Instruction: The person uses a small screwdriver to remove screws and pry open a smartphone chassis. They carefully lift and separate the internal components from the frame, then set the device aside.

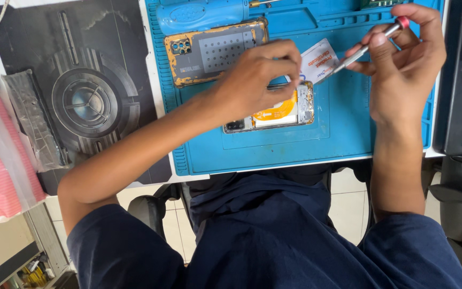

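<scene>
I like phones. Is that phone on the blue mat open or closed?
Open: the phone shows orange insides, and its back cover lies apart.

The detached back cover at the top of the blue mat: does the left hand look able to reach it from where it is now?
Probably yes. The left hand rests on the opened phone, right beside the detached back cover, and nothing lies between them on the blue mat. The right hand, holding the screwdriver, is off to the other side.

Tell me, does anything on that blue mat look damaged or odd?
Yes. The phone back cover lying at the top of the blue mat has a worn, patchy orange-brown edge. The opened phone under the left hand has its insides bare. The right hand holds a small screwdriver just above it.
</scene>
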